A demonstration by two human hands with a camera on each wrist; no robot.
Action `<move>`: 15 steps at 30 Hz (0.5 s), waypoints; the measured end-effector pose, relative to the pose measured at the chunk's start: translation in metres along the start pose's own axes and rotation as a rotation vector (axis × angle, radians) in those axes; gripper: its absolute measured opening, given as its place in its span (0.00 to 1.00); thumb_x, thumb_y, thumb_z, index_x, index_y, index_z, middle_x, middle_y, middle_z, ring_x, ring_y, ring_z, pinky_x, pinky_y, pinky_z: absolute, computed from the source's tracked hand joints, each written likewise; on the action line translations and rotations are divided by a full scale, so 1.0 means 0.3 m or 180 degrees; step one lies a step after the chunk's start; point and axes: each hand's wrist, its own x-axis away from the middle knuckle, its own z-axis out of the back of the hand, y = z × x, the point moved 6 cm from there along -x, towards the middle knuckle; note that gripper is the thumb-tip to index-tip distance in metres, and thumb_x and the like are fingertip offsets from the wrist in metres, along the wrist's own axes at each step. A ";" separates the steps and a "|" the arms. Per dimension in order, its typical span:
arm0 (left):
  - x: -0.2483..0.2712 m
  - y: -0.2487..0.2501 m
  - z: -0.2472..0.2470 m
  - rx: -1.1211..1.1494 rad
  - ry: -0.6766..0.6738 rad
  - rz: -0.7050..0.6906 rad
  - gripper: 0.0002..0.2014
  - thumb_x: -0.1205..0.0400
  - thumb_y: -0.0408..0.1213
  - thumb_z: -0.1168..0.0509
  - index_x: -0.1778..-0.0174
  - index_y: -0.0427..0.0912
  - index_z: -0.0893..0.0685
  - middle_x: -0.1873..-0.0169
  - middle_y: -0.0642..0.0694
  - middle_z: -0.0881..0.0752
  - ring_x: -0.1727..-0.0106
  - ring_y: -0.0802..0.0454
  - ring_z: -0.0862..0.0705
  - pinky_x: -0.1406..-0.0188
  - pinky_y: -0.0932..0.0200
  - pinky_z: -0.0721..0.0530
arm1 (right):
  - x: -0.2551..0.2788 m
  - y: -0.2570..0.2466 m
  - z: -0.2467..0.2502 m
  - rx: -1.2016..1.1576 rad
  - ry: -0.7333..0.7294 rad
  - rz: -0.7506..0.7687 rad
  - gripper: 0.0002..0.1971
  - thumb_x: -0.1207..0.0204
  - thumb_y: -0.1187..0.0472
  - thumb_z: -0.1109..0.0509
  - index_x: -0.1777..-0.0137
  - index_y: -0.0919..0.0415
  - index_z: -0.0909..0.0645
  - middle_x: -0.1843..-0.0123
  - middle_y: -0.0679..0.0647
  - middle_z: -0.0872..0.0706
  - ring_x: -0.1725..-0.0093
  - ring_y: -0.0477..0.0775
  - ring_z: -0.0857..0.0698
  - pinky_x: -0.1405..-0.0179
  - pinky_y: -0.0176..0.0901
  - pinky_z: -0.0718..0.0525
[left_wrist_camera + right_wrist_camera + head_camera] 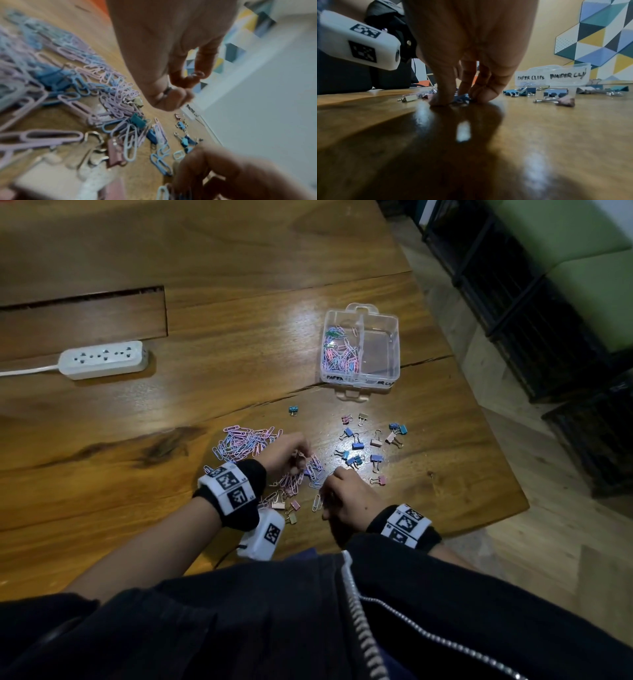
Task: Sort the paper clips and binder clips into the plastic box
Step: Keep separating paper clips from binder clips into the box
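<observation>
Wooden table (239, 344) carries the plastic box (394, 371), with paper clips (339, 354) in its left compartment. Near it lie binder clips (358, 445). Left hand (282, 455) pinches clips between curled fingers. Right hand (346, 498) presses its fingertips (440, 100) around blue clips on the table.

1. Wooden table (239, 354), glossy, with dark knots and a long crack across the top.
2. White power strip (102, 359) on the table's left side, its white cord (24, 370) running off the left edge.
3. Rectangular cut-out panel (82, 320) in the tabletop behind the strip.
4. Wall panel with coloured triangles (599, 33).
5. Black crates (513, 313) on the floor, right.
</observation>
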 end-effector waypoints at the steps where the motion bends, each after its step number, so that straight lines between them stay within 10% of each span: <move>1: 0.007 -0.003 0.003 0.0489 -0.0080 0.0068 0.13 0.22 0.26 0.52 0.71 0.42 0.32 0.74 0.47 0.24 0.82 0.60 0.27 0.85 0.68 0.31 | -0.002 -0.004 0.002 0.0027 -0.0001 0.0035 0.16 0.29 0.61 0.31 0.42 0.64 0.23 0.40 0.57 0.25 0.40 0.54 0.28 0.39 0.43 0.27; 5: 0.024 -0.006 -0.004 0.0613 -0.0138 0.0142 0.13 0.22 0.26 0.52 0.70 0.42 0.29 0.75 0.47 0.24 0.82 0.58 0.28 0.86 0.70 0.32 | -0.019 0.013 0.003 -0.0164 0.0018 -0.0020 0.12 0.28 0.70 0.35 0.45 0.65 0.24 0.44 0.59 0.21 0.41 0.57 0.25 0.44 0.39 0.29; 11: 0.066 -0.022 -0.068 -0.3718 -0.0079 -0.0530 0.18 0.27 0.48 0.30 0.49 0.41 0.23 0.59 0.50 0.22 0.59 0.54 0.22 0.62 0.60 0.25 | -0.027 0.039 0.008 -0.0542 0.0071 -0.0266 0.10 0.30 0.73 0.36 0.50 0.64 0.24 0.49 0.60 0.19 0.49 0.58 0.21 0.51 0.44 0.23; 15: 0.061 -0.062 -0.076 -0.4311 -0.0063 -0.0631 0.27 0.26 0.51 0.32 0.32 0.48 0.28 0.40 0.44 0.21 0.39 0.46 0.22 0.41 0.51 0.20 | -0.009 0.082 0.050 -0.1676 0.0360 -0.0788 0.07 0.25 0.70 0.35 0.49 0.66 0.21 0.58 0.51 0.20 0.58 0.48 0.21 0.65 0.27 0.26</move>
